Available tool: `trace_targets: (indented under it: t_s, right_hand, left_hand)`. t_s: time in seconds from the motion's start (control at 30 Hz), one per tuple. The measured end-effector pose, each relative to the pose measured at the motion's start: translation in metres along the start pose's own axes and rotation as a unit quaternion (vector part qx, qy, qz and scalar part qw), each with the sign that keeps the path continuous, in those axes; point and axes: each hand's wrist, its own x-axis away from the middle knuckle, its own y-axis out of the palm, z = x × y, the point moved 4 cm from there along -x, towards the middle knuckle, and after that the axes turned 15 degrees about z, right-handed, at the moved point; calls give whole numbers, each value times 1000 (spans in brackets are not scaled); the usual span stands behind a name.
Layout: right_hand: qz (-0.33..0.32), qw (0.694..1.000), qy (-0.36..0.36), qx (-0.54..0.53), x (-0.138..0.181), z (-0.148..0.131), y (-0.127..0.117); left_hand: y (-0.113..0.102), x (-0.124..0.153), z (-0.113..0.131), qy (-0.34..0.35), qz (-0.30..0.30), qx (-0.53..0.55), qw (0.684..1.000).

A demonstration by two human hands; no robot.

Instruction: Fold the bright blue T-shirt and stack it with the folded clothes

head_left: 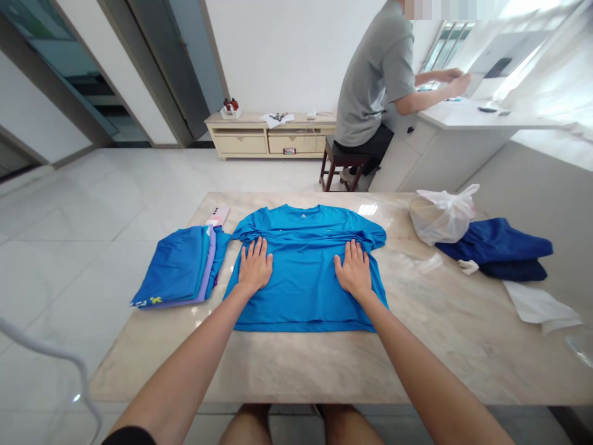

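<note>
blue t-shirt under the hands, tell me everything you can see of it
The bright blue short-sleeved t-shirt looks like thin, smooth fabric with a slight sheen. It lies spread out on the marble-look table, neckline at the far end, hem nearest the camera. A small pale mark, too small to read, shows by the neckline. Creases cross the chest, the sleeves are rumpled, and two hem edges sit slightly offset. The left hand and right hand rest flat on it, one toward each side.

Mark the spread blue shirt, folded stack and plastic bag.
Spread blue shirt (303,272): head view, middle of front.
Folded stack (180,262): head view, top garment.
Plastic bag (441,217): head view, bulging middle.
</note>
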Motion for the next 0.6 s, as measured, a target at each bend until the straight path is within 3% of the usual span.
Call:
trace_targets:
  t_s: [0.13, 0.23, 0.37, 0.53, 0.6]
  right_hand:
    - [-5, 1000, 4, 7, -16, -3, 6]
    - [-11, 1000, 9, 15, -7, -4, 1]
    - [4, 1000, -6, 4, 23, 0, -18]
    - [81, 996, -20, -18, 66, 11, -53]
    - [76, 997, -26, -23, 82, 16, -61]
  left_hand:
    - [4, -14, 0, -3, 3, 6, 1000]
    - [-1, -6, 1, -6, 0, 7, 1000]
    - [-13, 25, -2, -21, 6, 4, 1000]
    - [-36, 76, -8, -71, 42, -4, 997]
    - [-46, 98, -7, -81, 42, -5, 996]
